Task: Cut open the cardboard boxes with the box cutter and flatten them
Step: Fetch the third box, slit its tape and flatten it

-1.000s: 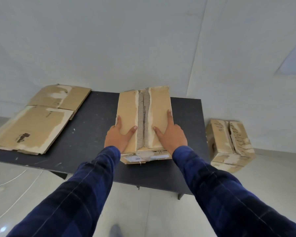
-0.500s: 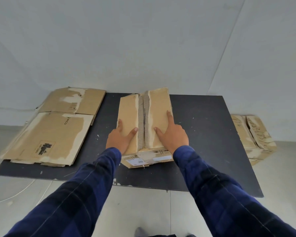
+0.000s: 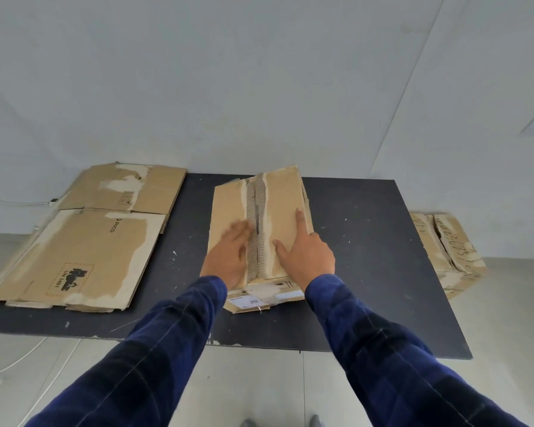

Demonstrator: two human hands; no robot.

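Note:
A worn cardboard box stands in the middle of the black table, its two top flaps closed with torn corrugated edges along the centre seam. My left hand, blurred with motion, lies flat on the left flap next to the seam. On the right flap my right hand presses with its forefinger stretched out along the right edge. No box cutter is in view.
Flattened cardboard sheets are stacked on the table's left part and overhang its edge. Another closed cardboard box sits on the floor right of the table. A white wall rises behind. Thin white cables lie on the floor at left.
My left hand has slid from the box's left edge toward the centre seam. The right hand stays where it was. The head camera has shifted, showing more of the table.

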